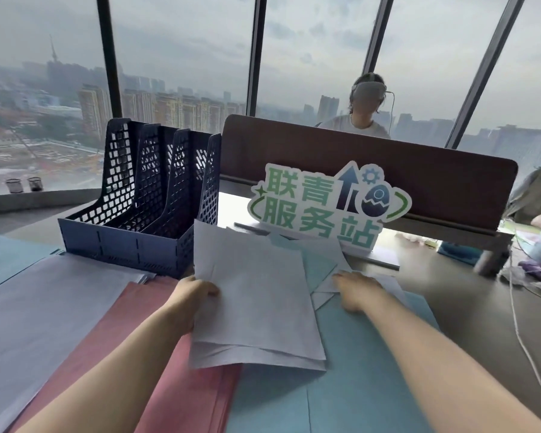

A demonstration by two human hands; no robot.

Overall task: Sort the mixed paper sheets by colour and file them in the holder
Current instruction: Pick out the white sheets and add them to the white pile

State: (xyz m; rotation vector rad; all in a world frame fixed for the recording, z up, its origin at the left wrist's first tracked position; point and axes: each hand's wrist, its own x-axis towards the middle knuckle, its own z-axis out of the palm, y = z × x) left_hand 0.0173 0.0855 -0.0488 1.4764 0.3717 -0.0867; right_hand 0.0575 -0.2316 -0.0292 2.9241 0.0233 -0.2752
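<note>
Honestly, best to square up the lavender sheets [256,295], pinched mid-frame by left hand [197,295], while flat right hand [355,290] pins the mixed pile [322,270]; then slot into holder [144,195] upper left.

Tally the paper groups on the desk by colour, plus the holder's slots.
Pale lilac groups: 2, the sheets gripped by the left hand and a pile at left
Pink pile: 1
Blue spread: 1
Holder slots: 3, none holding paper
Total paper groups: 4
</note>
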